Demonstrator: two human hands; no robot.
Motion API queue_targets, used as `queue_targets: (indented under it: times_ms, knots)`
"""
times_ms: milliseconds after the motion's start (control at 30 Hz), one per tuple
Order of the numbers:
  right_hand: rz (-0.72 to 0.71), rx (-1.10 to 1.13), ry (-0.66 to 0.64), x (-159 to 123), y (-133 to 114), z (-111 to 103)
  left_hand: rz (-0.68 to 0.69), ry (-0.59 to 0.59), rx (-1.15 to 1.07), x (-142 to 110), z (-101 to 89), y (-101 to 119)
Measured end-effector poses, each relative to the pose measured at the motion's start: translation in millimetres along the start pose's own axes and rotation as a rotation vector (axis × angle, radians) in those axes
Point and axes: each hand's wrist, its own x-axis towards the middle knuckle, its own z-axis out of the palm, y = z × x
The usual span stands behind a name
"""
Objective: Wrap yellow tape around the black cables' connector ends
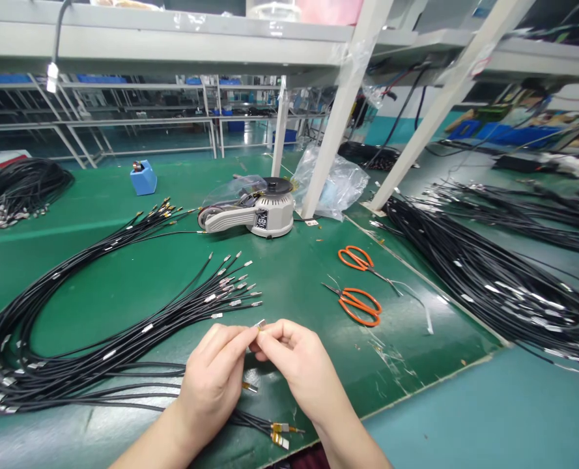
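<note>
My left hand [211, 378] is closed in a pinch near the front of the bench. Between its fingertips is a small silver cable connector [260, 324]. My right hand [294, 365] meets it there, thumb and fingers pinched at the same connector; the contact point is partly hidden. A looped bundle of black cables [172, 319] lies to the left, its metal ends fanned out just beyond my hands. Below my hands several cable ends wrapped in amber tape [280, 428] stick out to the right. Some cables pass beneath my left hand.
A grey-white tape dispenser [272, 218] stands at the bench's middle. Two pairs of orange-handled scissors [362, 306] lie to the right. More black cables [484, 280] lie beyond the bench seam, others [20, 189] far left. A blue holder [143, 178], plastic bag [331, 182] and white post [345, 111] stand behind.
</note>
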Motion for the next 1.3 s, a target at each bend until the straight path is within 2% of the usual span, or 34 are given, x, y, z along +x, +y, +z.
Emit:
queue_targets:
  times_ms: [67, 200, 333, 400, 467, 533, 667, 833, 933, 1100, 1300]
  knots:
    - [0.008, 0.03, -0.004, 0.5, 0.7, 0.4, -0.025, -0.002, 0.026, -0.2, 1.0, -0.8]
    - [0.027, 0.148, -0.021, 0.7, 5.3, 2.8, -0.159, -0.025, 0.097, 0.0, 1.5, -2.3]
    - [0.118, 0.47, -0.088, -3.7, 14.9, 4.2, -0.224, -0.049, 0.087, 2.7, -0.8, -1.2]
    - [0.181, 0.633, -0.113, -6.9, 20.0, 3.2, -0.231, -0.029, 0.078, 4.0, -2.0, 0.1]
    - [0.2, 0.692, -0.091, -9.5, 24.0, 1.5, -0.228, 0.013, 0.085, 4.7, -2.5, 1.0]
    - [0.159, 0.653, -0.034, -10.9, 25.9, 0.5, -0.224, 0.034, 0.096, 4.7, -2.1, 1.1]
    - [0.02, 0.437, 0.082, -9.7, 22.6, 4.8, -0.211, 0.005, 0.109, 3.3, 0.2, 0.1]
    - [-0.015, 0.265, 0.072, -4.9, 16.7, 16.4, -0.183, 0.008, 0.115, 2.1, 0.9, -0.3]
    - [-0.054, 0.232, 0.077, -3.6, 20.8, 20.4, -0.222, 0.012, 0.078, 2.5, -0.4, 0.9]
    - [-0.151, 0.212, 0.113, -6.2, 30.2, 20.6, -0.446, -0.056, -0.068, 7.1, -4.4, 5.7]
    - [-0.204, 0.106, 0.097, -9.3, 25.5, 17.5, -0.829, -0.148, -0.293, 12.9, -6.6, 10.0]
